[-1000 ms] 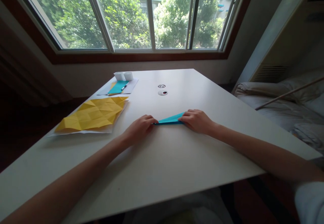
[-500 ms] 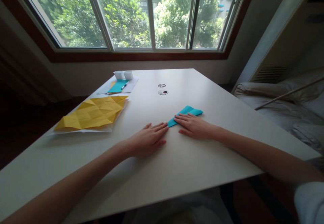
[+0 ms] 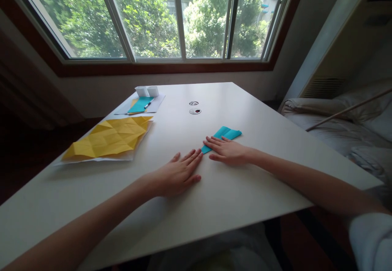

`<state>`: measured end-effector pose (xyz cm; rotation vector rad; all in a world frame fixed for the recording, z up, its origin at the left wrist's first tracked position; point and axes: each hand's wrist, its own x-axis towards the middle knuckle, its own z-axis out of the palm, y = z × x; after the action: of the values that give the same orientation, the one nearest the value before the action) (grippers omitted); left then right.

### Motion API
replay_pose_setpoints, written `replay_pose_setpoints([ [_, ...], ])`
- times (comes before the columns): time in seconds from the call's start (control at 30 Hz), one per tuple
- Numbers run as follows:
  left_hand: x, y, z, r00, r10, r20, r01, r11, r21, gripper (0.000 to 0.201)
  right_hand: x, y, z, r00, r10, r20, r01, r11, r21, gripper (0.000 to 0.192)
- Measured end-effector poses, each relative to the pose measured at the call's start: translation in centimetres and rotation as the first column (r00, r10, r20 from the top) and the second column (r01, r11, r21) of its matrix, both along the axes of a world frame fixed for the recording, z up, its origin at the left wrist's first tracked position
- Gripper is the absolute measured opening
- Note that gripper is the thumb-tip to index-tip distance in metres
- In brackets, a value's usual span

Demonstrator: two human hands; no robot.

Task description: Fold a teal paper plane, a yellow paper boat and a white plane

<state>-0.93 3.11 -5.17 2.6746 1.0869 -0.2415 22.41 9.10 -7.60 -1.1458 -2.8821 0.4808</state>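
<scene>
A folded piece of blue paper [image 3: 228, 132] lies slantwise on the white table [image 3: 171, 230], narrowing to a point at its near left end. My right hand [image 3: 229, 150] rests flat across its lower part, fingers stretched out and pressing on it, so part of the paper is hidden. At the pointed tip, the fingertips of my left hand [image 3: 180, 171] touch or nearly touch the paper. That hand lies palm down with its fingers spread.
To the left, a creased yellow paper [image 3: 110, 137] lies over white sheets. Farther back are a blue sheet [image 3: 141, 104], a pen [image 3: 149, 104] and small white paper boxes [image 3: 153, 91]. Two round black-and-white pieces [image 3: 195, 111] lie mid-table. A cushioned seat [image 3: 324, 119] stands right.
My right hand has slid a little left along the blue paper toward its pointed end. My left hand's fingers are spread slightly wider. The whole view has shifted slightly.
</scene>
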Motion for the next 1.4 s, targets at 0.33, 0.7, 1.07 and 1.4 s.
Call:
replay_pose_setpoints([
  [0.33,-0.9,-1.7,1.6,0.995,0.029,-0.095,-0.03,0.999,-0.01,0.059,3.3,3.8,0.2,0.98,-0.189,0.07,0.192,0.981,-0.039,0.07],
  [0.7,-1.4,-1.7,2.5,0.998,0.024,-0.056,-0.023,1.0,0.017,0.052,4.3,4.7,0.1,0.971,-0.222,0.093,0.223,0.975,0.005,0.066],
  [1.07,-3.0,1.8,2.1,0.975,-0.051,0.215,0.009,0.981,0.192,0.029,4.5,3.2,-0.3,0.934,-0.337,0.121,0.327,0.94,0.092,0.072],
  [1.4,-2.9,3.2,0.3,0.957,-0.032,0.288,-0.098,0.898,0.428,0.028,3.9,1.9,-0.5,0.923,-0.373,0.097,0.344,0.91,0.232,0.072],
])
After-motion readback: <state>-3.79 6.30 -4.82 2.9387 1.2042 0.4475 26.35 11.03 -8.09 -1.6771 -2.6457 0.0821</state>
